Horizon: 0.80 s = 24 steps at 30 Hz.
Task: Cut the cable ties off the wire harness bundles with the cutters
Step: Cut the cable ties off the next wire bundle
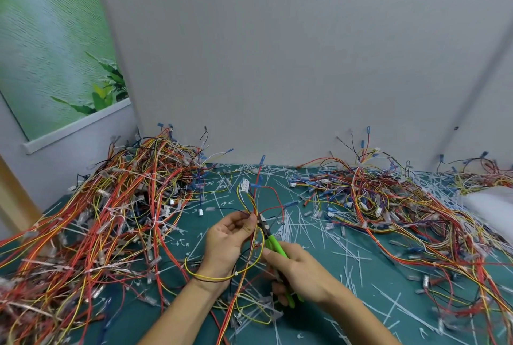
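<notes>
Left hand (227, 242): palm up over the middle of the bench, its grip pinching a thin bundle of red, yellow and blue wires (251, 205) between thumb and fingertips.
Held bundle: rises from the pinch to a small white plastic connector (244, 185) and blue terminals; below the pinch, a yellow-and-red loop (211, 278) drapes across the left wrist.
Right hand (298, 275): grip clenched around the bright green handles of the small cutters (273, 243).
Cutter tip: dark nose pointing up and left, right beside the left fingertips at the pinched spot; whether the blades are around a tie cannot be told.
Bench: covered with a dark green cutting mat (374, 269), littered with cut white cable-tie pieces (288, 226).
Left pile: large tangled heap of red, orange and yellow wire harnesses (111, 219) with clear terminal sleeves, reaching the back corner.
Right pile: looser spread of multicoloured harnesses with blue terminals (369, 200) along the back and right edge.
Surroundings: plain grey wall (277, 53) behind; green leafy poster (50, 47) at upper left.
</notes>
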Motion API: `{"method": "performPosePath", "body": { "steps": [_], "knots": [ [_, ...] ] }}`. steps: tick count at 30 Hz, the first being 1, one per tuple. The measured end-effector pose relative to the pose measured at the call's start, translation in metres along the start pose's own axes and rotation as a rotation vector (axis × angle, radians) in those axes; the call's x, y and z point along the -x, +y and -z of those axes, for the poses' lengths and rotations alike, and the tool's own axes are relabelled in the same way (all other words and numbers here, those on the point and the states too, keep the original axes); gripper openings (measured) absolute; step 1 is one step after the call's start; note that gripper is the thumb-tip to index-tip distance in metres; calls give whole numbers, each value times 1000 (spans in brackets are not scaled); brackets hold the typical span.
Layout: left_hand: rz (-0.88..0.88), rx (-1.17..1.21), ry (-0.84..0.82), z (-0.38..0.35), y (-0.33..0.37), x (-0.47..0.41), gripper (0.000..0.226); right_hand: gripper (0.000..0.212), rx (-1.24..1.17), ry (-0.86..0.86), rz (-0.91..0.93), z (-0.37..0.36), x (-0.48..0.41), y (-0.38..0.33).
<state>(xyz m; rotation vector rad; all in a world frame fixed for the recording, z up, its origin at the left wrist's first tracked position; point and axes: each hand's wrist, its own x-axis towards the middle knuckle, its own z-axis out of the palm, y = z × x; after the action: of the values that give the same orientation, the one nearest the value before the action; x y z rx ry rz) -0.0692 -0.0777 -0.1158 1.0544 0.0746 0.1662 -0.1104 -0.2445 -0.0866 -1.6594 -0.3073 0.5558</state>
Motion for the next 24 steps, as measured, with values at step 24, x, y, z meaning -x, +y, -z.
{"method": "performPosePath", "body": {
  "steps": [24],
  "knots": [
    [-18,-71,6,-1,-4,-1,30,21,-22,-4,4,-1,2,0]
  ]
}}
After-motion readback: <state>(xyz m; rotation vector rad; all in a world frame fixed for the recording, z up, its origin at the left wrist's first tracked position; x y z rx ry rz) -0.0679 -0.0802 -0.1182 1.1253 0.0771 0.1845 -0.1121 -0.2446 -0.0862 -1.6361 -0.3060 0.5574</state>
